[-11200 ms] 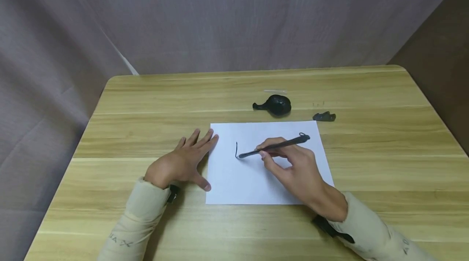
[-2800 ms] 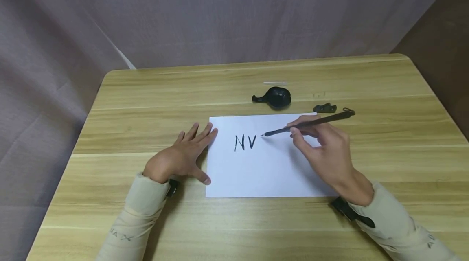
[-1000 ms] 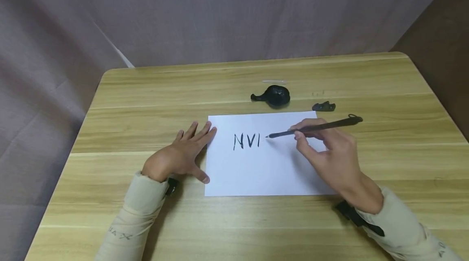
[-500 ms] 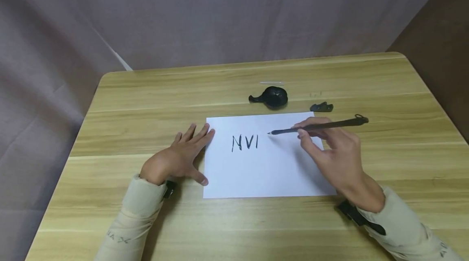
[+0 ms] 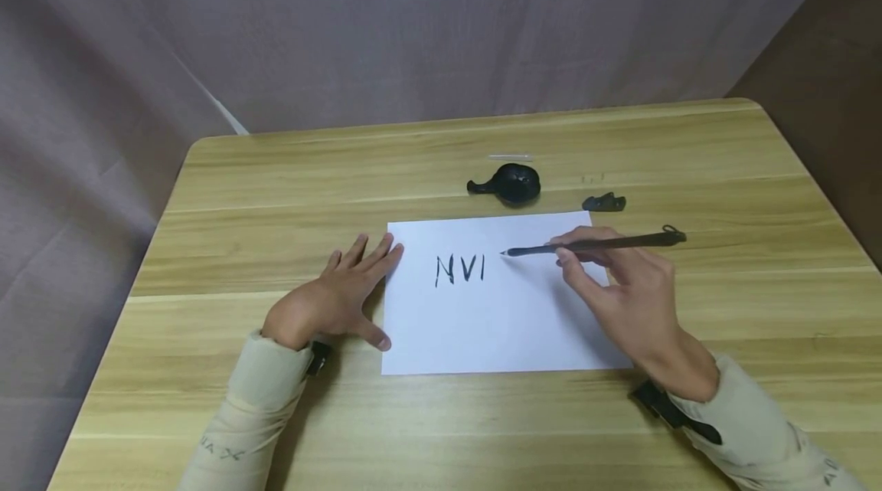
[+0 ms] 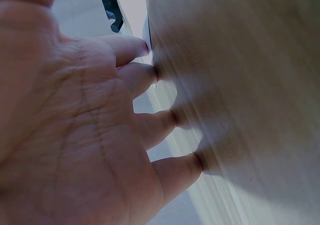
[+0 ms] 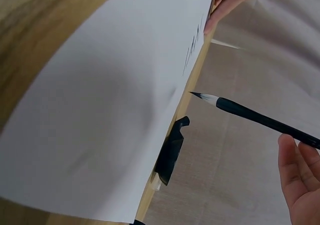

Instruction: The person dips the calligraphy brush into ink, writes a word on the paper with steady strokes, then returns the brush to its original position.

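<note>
My right hand point(image 5: 630, 296) pinches a dark calligraphy brush point(image 5: 651, 240) between thumb and fingers, its handle slanting up to the right. In the right wrist view the black-inked bristles point(image 7: 205, 97) hang clear above a white paper sheet point(image 5: 482, 334). On the sheet stand the black strokes "NVI" point(image 5: 460, 269), just left of the brush tip. My left hand point(image 5: 331, 299) lies with fingers spread at the sheet's left edge, two fingertips and the thumb tip over the border. Its palm and fingertips point(image 6: 197, 162) show in the left wrist view.
Behind the sheet sits a black gourd-shaped ink dish point(image 5: 517, 184), with a thin clear stick point(image 5: 511, 158) beyond it. A small dark peaked brush rest point(image 5: 604, 202) lies off the paper's back right corner. Grey curtain point(image 5: 441, 24) hangs behind the wooden table point(image 5: 276, 200).
Earlier the sheet bore one stroke, then "NV"; now it reads "NVI". The right hand shifted right with the lifted brush, then slightly back left. The left hand keeps its place on the sheet.
</note>
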A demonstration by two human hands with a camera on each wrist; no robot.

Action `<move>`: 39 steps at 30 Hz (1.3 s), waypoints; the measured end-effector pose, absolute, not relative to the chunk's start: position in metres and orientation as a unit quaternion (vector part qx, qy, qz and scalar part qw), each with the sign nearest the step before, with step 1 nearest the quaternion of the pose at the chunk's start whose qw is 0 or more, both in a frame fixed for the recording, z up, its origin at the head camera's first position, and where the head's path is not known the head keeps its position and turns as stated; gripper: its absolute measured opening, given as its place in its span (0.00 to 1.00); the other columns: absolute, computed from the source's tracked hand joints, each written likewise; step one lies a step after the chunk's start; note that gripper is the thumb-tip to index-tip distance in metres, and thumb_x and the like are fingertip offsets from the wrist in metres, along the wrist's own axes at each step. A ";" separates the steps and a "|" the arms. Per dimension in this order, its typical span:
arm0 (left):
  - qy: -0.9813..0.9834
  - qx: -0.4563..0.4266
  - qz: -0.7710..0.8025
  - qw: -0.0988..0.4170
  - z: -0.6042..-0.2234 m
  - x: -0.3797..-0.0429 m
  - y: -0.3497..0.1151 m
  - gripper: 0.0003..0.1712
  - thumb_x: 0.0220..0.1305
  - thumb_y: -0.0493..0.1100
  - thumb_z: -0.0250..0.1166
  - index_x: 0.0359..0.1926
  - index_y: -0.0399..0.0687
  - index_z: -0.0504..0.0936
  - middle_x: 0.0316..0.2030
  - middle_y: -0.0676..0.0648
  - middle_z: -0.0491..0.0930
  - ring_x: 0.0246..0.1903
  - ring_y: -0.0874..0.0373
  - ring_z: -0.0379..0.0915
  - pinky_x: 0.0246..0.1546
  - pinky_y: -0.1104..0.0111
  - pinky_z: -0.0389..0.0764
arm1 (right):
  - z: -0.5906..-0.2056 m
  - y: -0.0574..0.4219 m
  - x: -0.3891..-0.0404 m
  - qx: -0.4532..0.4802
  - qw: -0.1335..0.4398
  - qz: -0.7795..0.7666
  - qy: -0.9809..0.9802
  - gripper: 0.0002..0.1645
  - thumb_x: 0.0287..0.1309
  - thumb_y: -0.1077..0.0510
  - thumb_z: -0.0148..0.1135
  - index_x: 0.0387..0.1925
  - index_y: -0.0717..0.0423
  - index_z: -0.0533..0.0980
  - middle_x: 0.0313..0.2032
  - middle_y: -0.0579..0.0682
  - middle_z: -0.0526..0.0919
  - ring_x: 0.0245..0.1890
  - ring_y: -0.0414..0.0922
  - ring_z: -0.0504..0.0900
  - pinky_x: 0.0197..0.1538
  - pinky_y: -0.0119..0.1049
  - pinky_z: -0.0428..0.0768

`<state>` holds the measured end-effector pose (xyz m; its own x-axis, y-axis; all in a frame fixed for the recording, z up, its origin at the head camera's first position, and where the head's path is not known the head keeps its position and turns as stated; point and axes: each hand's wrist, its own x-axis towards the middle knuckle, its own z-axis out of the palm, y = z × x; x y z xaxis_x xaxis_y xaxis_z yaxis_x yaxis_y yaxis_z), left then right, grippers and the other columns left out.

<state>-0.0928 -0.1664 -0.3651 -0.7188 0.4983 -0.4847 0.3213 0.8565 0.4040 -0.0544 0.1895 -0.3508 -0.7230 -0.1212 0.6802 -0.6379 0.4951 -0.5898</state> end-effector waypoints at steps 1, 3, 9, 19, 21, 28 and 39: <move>0.915 0.224 0.147 0.301 -0.365 -0.093 -0.166 0.82 0.44 0.58 0.87 0.87 0.51 0.39 0.85 0.46 0.30 0.82 0.36 0.20 0.77 0.32 0.33 | -0.351 0.189 -0.054 0.233 0.289 0.443 -0.816 0.13 0.55 0.73 0.70 0.43 0.66 0.86 0.39 0.57 0.91 0.44 0.24 0.85 0.50 0.19 0.82; 0.915 0.224 0.147 0.300 -0.366 -0.093 -0.166 0.82 0.44 0.58 0.87 0.87 0.51 0.39 0.85 0.46 0.30 0.82 0.36 0.20 0.77 0.33 0.33 | -0.351 0.189 -0.054 0.230 0.282 0.439 -0.821 0.12 0.56 0.72 0.70 0.44 0.66 0.86 0.39 0.57 0.91 0.44 0.24 0.85 0.50 0.19 0.82; 0.915 0.228 0.145 0.298 -0.366 -0.093 -0.165 0.82 0.44 0.58 0.87 0.87 0.51 0.39 0.85 0.46 0.30 0.82 0.37 0.19 0.78 0.34 0.32 | -0.352 0.190 -0.051 0.210 0.252 0.433 -0.839 0.10 0.61 0.70 0.70 0.44 0.67 0.85 0.39 0.59 0.90 0.43 0.29 0.87 0.50 0.20 0.82; 0.917 0.228 0.142 0.296 -0.365 -0.093 -0.164 0.81 0.45 0.58 0.87 0.87 0.50 0.40 0.85 0.46 0.31 0.83 0.37 0.21 0.78 0.34 0.34 | -0.355 0.190 -0.054 0.212 0.258 0.418 -0.845 0.11 0.61 0.71 0.71 0.46 0.65 0.85 0.40 0.56 0.91 0.40 0.39 0.90 0.51 0.19 0.81; 0.917 0.230 0.142 0.294 -0.365 -0.093 -0.164 0.80 0.45 0.58 0.86 0.87 0.50 0.40 0.85 0.46 0.31 0.83 0.37 0.21 0.78 0.34 0.34 | -0.357 0.190 -0.054 0.211 0.262 0.418 -0.844 0.13 0.58 0.72 0.72 0.45 0.64 0.85 0.40 0.55 0.91 0.40 0.38 0.90 0.50 0.18 0.81; 0.917 0.232 0.143 0.293 -0.364 -0.092 -0.165 0.80 0.46 0.57 0.86 0.86 0.49 0.41 0.85 0.45 0.31 0.82 0.36 0.21 0.78 0.33 0.34 | -0.358 0.189 -0.056 0.212 0.261 0.414 -0.846 0.13 0.58 0.72 0.72 0.45 0.64 0.85 0.40 0.54 0.91 0.39 0.42 0.91 0.50 0.18 0.80; 0.917 0.226 0.138 0.297 -0.365 -0.092 -0.166 0.81 0.45 0.58 0.86 0.87 0.50 0.40 0.85 0.45 0.31 0.83 0.37 0.20 0.78 0.34 0.34 | -0.355 0.187 -0.052 0.229 0.252 0.412 -0.845 0.13 0.56 0.73 0.71 0.44 0.65 0.84 0.40 0.55 0.91 0.38 0.45 0.91 0.51 0.19 0.81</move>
<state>-0.0917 -0.1663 -0.3647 -0.7217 0.4973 -0.4815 0.3331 0.8592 0.3883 -0.0518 0.1872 -0.3548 -0.7676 -0.1794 0.6153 -0.5952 0.5555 -0.5807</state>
